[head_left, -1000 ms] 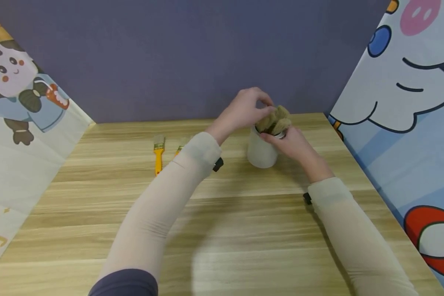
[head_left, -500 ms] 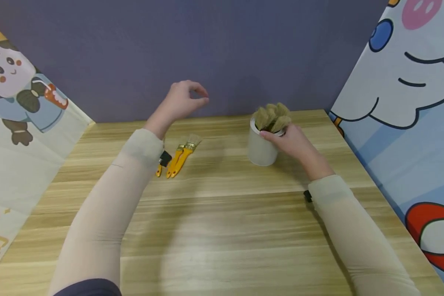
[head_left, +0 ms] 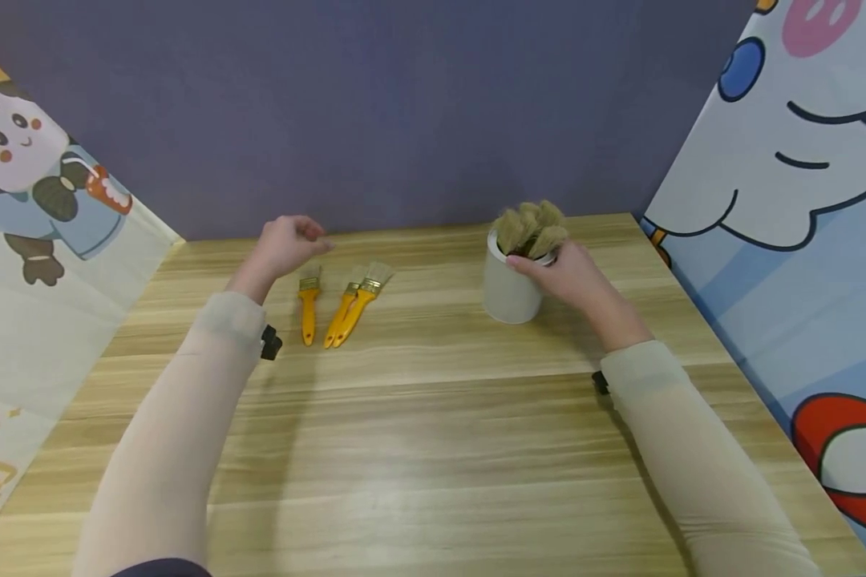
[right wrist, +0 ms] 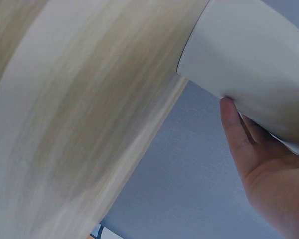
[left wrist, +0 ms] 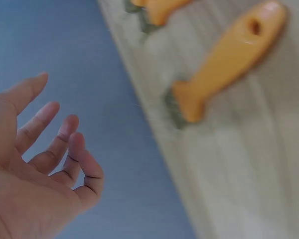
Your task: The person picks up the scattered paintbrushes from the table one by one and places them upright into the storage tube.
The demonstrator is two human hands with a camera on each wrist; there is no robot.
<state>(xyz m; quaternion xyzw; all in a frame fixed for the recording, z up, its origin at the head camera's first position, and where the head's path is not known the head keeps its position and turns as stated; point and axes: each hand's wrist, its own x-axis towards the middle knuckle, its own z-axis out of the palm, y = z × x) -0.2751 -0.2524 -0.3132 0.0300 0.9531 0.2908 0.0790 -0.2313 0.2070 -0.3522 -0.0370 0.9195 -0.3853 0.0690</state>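
Observation:
My left hand [head_left: 287,244] hovers over the back of the table, just above a paintbrush [head_left: 308,312] with a yellow handle. In the left wrist view the hand [left wrist: 45,164] has loosely bent fingers and holds nothing. Two more paintbrushes [head_left: 355,308] lie side by side, touching, a little to the right. At the back right my right hand [head_left: 570,280] grips a white can [head_left: 508,287] by its rim, thumb over the near edge. Several tan bristle heads [head_left: 530,226] stick up out of the can; their handles are hidden inside. The right wrist view shows fingers [right wrist: 231,119] against the can's side.
A wooden table [head_left: 418,433] spreads across the view. Behind it stands a plain dark wall [head_left: 404,112]. Cartoon-printed panels flank the table on the left [head_left: 43,184] and right [head_left: 787,240].
My left hand has left the bristle heads at the can and swung left and lower, near the single paintbrush. The right hand keeps its grip on the can.

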